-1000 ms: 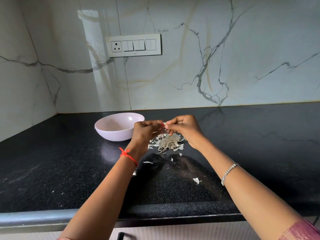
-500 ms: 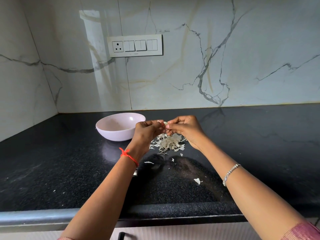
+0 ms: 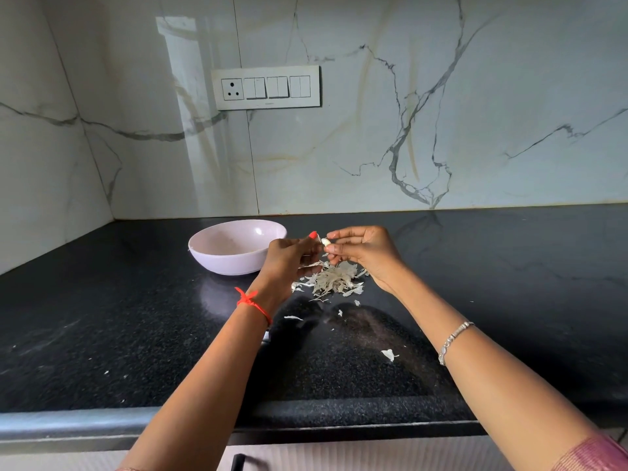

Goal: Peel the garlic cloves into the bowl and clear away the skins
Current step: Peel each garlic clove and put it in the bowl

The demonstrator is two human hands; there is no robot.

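Pinching one clove (image 3: 325,242), two hands (image 3: 289,261) (image 3: 368,253)

A thin red thread (image 3: 253,302) is tied round the wrist of my left hand (image 3: 289,258), its knot leaving short loose ends, and the thumbnail (image 3: 313,234) of that hand is painted a bright coral red. Above my right hand (image 3: 368,253) I wear a slim silver chain bracelet (image 3: 453,341) of small links, lying slantwise across the forearm. Both forearms are bare, and a dusty-pink sleeve (image 3: 594,453) with fine ribbing covers my right arm further up.
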